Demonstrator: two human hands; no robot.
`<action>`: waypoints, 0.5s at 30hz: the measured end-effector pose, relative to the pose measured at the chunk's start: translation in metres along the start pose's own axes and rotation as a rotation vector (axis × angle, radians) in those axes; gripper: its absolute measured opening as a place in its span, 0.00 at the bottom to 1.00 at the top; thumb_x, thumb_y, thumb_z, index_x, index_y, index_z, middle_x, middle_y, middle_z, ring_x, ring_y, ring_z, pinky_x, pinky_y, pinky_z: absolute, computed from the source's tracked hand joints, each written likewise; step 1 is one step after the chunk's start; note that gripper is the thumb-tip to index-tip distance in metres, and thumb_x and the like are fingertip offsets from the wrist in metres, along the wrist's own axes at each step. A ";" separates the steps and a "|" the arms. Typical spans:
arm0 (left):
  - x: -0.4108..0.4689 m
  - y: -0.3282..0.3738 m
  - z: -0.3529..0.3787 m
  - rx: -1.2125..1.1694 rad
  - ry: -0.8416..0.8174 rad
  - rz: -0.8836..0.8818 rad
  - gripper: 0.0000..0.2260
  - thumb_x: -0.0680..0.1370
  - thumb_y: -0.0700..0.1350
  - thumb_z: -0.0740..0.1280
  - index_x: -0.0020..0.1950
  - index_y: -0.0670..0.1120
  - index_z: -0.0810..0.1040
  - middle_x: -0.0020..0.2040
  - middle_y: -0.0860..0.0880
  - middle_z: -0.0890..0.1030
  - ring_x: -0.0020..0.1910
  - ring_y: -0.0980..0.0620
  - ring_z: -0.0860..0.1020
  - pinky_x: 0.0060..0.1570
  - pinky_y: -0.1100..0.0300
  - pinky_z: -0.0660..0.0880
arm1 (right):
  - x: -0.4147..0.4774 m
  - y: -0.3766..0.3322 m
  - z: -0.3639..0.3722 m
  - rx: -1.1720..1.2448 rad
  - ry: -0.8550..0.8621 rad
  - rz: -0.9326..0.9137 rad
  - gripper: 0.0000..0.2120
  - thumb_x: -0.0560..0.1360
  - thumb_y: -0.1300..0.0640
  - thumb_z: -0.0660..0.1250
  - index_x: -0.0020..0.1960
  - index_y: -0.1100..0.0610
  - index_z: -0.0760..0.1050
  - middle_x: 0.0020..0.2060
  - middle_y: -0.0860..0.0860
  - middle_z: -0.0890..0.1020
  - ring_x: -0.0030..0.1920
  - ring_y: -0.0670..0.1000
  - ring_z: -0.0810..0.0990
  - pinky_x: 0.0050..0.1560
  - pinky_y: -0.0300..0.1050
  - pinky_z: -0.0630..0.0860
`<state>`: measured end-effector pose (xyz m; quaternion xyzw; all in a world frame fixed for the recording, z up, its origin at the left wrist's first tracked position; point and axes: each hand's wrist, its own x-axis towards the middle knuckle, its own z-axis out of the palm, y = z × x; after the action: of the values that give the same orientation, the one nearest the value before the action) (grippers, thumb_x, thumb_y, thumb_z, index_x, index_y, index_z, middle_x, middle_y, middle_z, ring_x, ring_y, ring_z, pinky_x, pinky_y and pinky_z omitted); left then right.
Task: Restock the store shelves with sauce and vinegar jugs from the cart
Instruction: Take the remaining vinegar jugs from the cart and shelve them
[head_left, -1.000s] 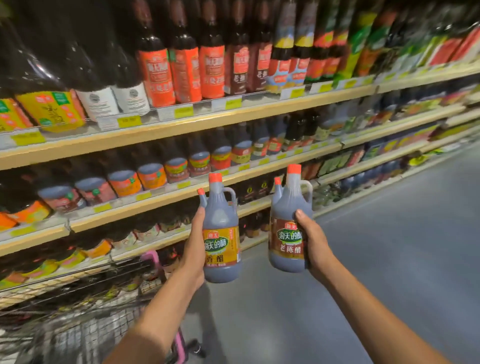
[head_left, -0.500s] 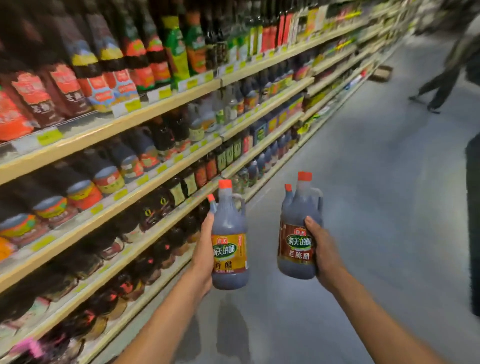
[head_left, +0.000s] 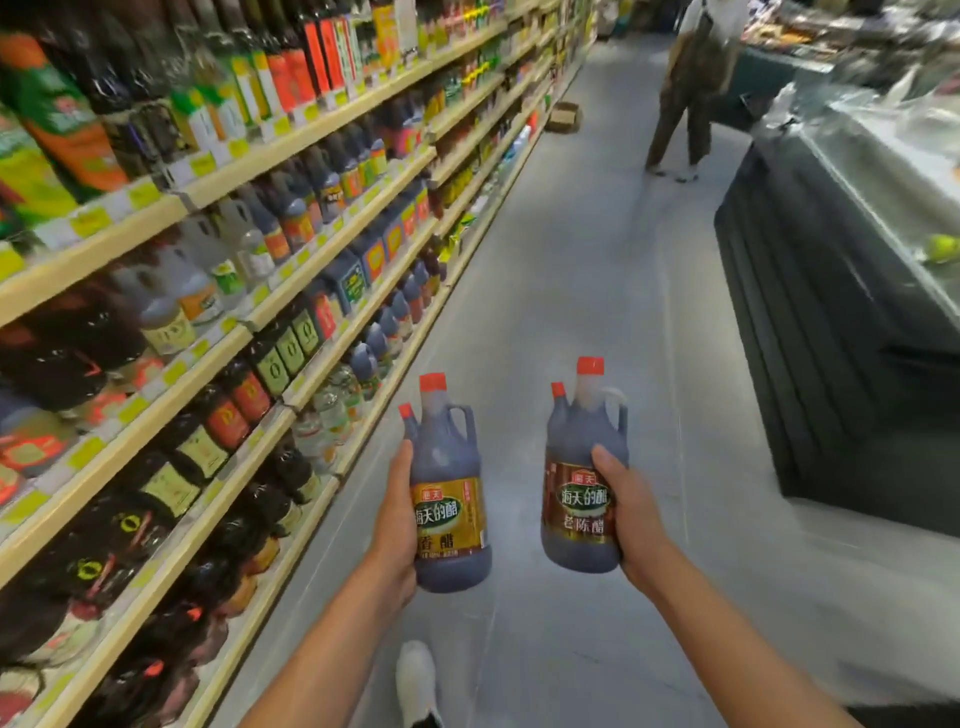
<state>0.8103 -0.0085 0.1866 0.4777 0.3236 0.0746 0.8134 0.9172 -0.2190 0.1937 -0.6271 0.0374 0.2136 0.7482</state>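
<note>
I hold two dark vinegar jugs upright in front of me over the aisle floor. My left hand (head_left: 396, 525) grips the jug with the yellow label (head_left: 450, 499) by its side. In my right hand (head_left: 631, 512) is the jug with the brown label (head_left: 576, 488), held around its body. Both have red caps and a side handle. The store shelves (head_left: 270, 312) run along my left, packed with dark sauce and vinegar bottles. The cart is out of view.
A grey aisle floor (head_left: 571, 260) stretches ahead. A dark chest freezer (head_left: 831, 291) lines the right side. A person (head_left: 691, 88) stands far up the aisle near a cardboard box (head_left: 563, 117) on the floor. My white shoe (head_left: 415, 680) shows below.
My view has swung right from facing the shelves to looking down the aisle. The cart has left the frame. Both jugs stay in my hands, the same distance apart.
</note>
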 end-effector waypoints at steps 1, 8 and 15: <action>0.013 0.003 0.004 0.010 -0.013 -0.011 0.26 0.69 0.76 0.65 0.50 0.58 0.87 0.47 0.42 0.87 0.40 0.44 0.87 0.38 0.52 0.82 | 0.010 -0.001 -0.002 -0.002 0.010 -0.003 0.29 0.69 0.45 0.70 0.63 0.63 0.77 0.51 0.65 0.85 0.53 0.70 0.82 0.60 0.71 0.76; 0.110 0.044 0.021 0.092 -0.096 -0.056 0.28 0.68 0.75 0.64 0.54 0.57 0.86 0.50 0.41 0.87 0.45 0.43 0.87 0.38 0.54 0.82 | 0.089 -0.013 0.008 0.051 0.078 -0.024 0.36 0.63 0.39 0.73 0.64 0.60 0.77 0.53 0.65 0.84 0.51 0.66 0.84 0.57 0.65 0.78; 0.206 0.088 0.046 0.182 -0.192 -0.088 0.32 0.71 0.73 0.60 0.62 0.52 0.82 0.51 0.42 0.87 0.46 0.44 0.87 0.40 0.55 0.81 | 0.167 -0.027 0.028 0.078 0.137 -0.024 0.35 0.63 0.38 0.72 0.65 0.56 0.76 0.53 0.62 0.85 0.51 0.63 0.84 0.56 0.63 0.79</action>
<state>1.0145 0.0938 0.1811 0.5395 0.2705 -0.0369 0.7965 1.0726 -0.1497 0.1708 -0.6109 0.0894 0.1598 0.7702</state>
